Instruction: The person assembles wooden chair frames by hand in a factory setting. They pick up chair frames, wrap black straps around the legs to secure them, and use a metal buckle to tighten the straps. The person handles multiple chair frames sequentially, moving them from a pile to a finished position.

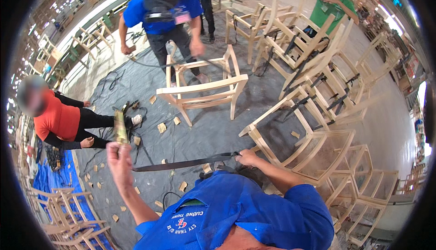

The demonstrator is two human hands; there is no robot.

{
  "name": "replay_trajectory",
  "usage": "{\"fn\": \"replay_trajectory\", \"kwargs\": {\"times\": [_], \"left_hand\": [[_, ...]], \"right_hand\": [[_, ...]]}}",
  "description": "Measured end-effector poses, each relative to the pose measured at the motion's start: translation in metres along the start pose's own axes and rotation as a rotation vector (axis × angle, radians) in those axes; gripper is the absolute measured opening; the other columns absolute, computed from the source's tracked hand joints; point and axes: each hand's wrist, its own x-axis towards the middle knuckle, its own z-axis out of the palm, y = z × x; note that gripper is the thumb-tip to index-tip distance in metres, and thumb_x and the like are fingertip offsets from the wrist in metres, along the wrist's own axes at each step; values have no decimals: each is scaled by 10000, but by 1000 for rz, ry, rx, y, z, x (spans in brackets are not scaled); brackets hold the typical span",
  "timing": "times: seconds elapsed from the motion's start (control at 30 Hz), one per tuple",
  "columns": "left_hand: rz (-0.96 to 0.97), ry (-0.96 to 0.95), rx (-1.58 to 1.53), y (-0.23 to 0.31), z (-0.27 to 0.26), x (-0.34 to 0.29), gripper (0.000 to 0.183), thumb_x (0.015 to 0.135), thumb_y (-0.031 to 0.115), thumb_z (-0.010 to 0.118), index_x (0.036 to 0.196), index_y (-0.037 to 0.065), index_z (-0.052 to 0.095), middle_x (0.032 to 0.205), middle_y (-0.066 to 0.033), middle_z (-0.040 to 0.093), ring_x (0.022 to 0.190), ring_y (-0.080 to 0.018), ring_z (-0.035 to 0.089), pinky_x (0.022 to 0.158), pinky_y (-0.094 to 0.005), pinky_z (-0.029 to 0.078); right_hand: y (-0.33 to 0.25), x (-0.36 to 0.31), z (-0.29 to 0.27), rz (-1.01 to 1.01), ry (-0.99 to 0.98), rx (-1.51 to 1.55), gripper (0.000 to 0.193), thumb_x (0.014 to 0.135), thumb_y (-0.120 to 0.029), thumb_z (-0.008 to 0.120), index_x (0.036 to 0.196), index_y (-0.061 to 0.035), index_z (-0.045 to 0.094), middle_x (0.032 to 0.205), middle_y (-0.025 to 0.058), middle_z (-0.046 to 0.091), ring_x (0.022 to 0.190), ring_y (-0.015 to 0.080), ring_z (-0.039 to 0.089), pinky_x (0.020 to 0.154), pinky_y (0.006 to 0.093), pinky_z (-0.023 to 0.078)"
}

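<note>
My left hand [120, 164] is raised at the left, its fingers closed around the base of a gold-coloured metal buckle [120, 129] that points upward and looks slightly blurred. A black strap [181, 164] runs from this hand across to the right, nearly straight, in front of my chest. Its other end is pinched in my right hand [247, 157], which is close to a wooden chair frame [290, 152]. Another bare wooden chair frame [204, 86] stands on the dark sheet beyond the strap, apart from both hands.
A co-worker in blue [168, 18] leans over the farther chair frame, holding a strap. A person in red [61, 116] stands at the left, one in green [329, 9] at the far right. Stacked chair frames [318, 68] crowd the right; small wood blocks [162, 127] litter the dark sheet [118, 109].
</note>
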Motion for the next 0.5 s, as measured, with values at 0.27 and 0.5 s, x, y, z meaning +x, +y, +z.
{"fn": "replay_trajectory", "kwargs": {"times": [0.27,0.5], "left_hand": [[-513,-399,-283,-169,122,-66,198,1012,318,612,1038,122,613,907,-62,690,760,-119,646,569,-234,454],[-880,-824,-474,-171,114,-81,494,1047,525,434,1237,96,588,891,-64,691,576,-96,587,415,-196,337]], "right_hand": [[-162,-21,-59,-764,-308,300,300,912,-126,540,1184,-37,629,956,148,704,857,246,706,771,419,547],[-147,-15,-61,-281,-245,829,319,979,-119,549,1297,-102,567,1006,47,699,822,130,674,637,277,550]]}}
